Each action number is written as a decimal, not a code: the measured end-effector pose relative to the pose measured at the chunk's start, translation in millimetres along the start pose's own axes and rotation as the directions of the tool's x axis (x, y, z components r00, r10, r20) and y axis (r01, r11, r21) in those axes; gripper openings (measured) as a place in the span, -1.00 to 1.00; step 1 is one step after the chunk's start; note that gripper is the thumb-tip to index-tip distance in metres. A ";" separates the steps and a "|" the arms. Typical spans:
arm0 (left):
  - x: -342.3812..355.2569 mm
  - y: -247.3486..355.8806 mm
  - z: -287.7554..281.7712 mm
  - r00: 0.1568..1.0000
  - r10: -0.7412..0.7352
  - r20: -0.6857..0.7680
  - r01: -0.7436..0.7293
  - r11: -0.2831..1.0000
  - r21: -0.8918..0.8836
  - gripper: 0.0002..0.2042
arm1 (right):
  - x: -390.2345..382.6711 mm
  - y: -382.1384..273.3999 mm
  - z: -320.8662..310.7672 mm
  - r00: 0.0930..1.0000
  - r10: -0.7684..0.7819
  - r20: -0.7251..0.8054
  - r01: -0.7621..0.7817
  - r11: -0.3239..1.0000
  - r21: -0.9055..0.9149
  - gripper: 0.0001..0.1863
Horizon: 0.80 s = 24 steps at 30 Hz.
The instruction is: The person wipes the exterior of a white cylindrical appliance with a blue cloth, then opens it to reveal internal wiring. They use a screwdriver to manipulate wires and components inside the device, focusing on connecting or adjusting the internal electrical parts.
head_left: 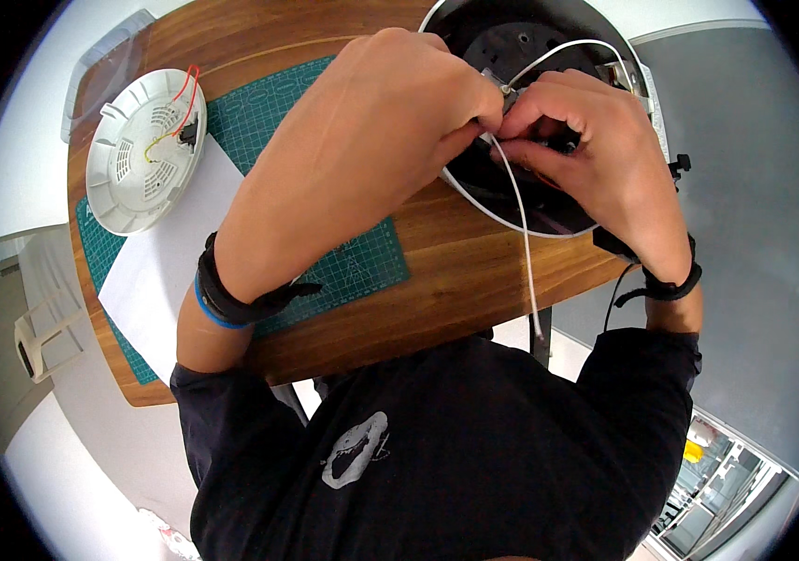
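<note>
Both my hands meet over a round black housing with a white rim at the table's far right. My left hand is closed, its thumb and fingertips pinching a thin white cable. The cable's free end hangs toward me past the table edge. My right hand is curled, with thumb and index tips beside the left fingertips; what lies between them is hidden. A white cable loop arches over the housing behind my fingers. A small metal part shows just above the fingertips.
On the left, a white round cover with red and yellow wires rests partly over a white paper sheet. Green cutting mats lie on the wooden table. A clear plastic tray stands behind; a pale chair is beyond, left.
</note>
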<state>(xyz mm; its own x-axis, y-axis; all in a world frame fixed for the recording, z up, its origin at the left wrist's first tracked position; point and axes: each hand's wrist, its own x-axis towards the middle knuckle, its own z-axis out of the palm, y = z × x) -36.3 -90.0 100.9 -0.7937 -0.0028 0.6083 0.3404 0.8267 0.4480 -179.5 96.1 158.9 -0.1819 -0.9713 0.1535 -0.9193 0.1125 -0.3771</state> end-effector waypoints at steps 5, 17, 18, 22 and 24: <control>0.3 -1.4 1.1 1.000 0.014 -0.013 -0.015 1.000 -0.016 -0.86 | -0.5 -3.4 -3.7 0.998 -0.065 0.002 0.065 0.994 -0.090 -0.84; -0.5 -2.3 2.1 1.000 0.021 -0.011 -0.021 0.999 0.027 -0.85 | -6.2 -7.8 -7.2 0.994 -0.109 0.004 0.108 0.978 -0.178 -0.76; -0.4 -2.5 2.3 0.999 0.028 -0.019 -0.028 0.999 0.024 -0.85 | -5.9 -8.0 -7.5 0.994 -0.108 0.013 0.109 0.976 -0.187 -0.76; -0.2 -1.0 0.9 1.000 0.017 -0.020 -0.017 1.000 0.012 -0.85 | -3.3 -8.2 -4.2 0.994 -0.104 -0.023 0.100 0.986 -0.133 -0.76; -0.6 -1.4 1.1 1.000 0.013 -0.027 -0.013 1.000 0.007 -0.84 | -2.3 -7.1 -4.2 0.995 -0.102 -0.022 0.099 0.989 -0.109 -0.77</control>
<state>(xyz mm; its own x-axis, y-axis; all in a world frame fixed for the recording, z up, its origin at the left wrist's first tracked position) -36.8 -90.6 99.2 -0.7755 -0.0071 0.6313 0.3472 0.8303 0.4359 -174.0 98.3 165.1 -0.0946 -0.9728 0.2113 -0.9653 0.0377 -0.2585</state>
